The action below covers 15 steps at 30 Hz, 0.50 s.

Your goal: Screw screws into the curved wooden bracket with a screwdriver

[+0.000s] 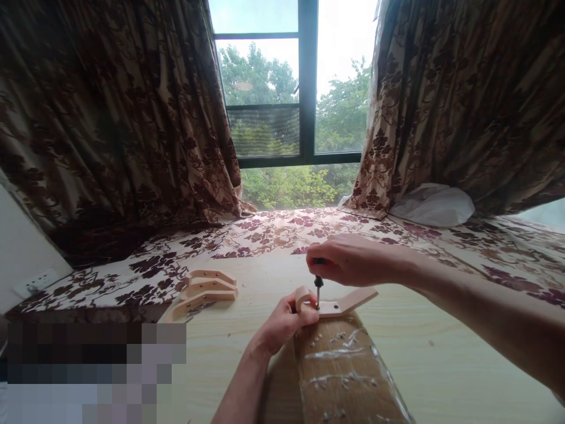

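My right hand (338, 259) is wrapped round the dark handle of a screwdriver (318, 288), held upright. Its tip meets a pale wooden piece (329, 308) with a curled left end and a raised, slanting right end. A dark hole shows in the flat middle of that piece. At the curled end, my left hand (289, 318) grips the wood between thumb and fingers. The piece lies at the far end of a brown box (335, 371) wrapped in clear tape, with several small screws scattered on top.
Several similar wooden pieces (212, 288) lie at the left of the pale wooden table (441, 353). Beyond it is a ledge with floral cloth (282, 229), a white bag (435, 205), patterned curtains and a window. A blurred patch covers the lower left.
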Motion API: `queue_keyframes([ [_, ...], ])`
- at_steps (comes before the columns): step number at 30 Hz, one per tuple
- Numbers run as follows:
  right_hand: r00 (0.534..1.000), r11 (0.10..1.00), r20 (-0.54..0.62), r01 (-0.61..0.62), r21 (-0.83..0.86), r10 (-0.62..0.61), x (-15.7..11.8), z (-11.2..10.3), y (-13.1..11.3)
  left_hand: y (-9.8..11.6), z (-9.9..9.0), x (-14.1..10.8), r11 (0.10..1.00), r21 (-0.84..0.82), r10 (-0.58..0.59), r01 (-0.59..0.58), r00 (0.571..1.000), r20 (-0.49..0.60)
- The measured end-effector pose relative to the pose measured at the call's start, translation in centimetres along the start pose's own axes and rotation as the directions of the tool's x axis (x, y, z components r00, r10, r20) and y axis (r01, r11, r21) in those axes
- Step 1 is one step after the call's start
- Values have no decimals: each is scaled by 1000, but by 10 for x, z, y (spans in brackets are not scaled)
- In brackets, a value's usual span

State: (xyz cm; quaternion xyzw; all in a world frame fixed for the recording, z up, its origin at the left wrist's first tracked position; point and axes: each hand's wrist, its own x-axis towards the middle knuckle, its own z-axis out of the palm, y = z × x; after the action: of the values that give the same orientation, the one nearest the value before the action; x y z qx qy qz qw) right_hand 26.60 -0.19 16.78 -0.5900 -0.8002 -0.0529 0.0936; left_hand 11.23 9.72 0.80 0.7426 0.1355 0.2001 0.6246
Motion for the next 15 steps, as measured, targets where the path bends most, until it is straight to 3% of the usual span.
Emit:
queue_keyframes([
  [7,997,997,-20,-78,-8,77,4,5,0,2,1,-1,1000,-8,-12,12,1000,-2],
  [15,1000,999,12,-17,33,17,2,3,-3,3,0,-1,1000,-24,-10,10,1000,-4],
])
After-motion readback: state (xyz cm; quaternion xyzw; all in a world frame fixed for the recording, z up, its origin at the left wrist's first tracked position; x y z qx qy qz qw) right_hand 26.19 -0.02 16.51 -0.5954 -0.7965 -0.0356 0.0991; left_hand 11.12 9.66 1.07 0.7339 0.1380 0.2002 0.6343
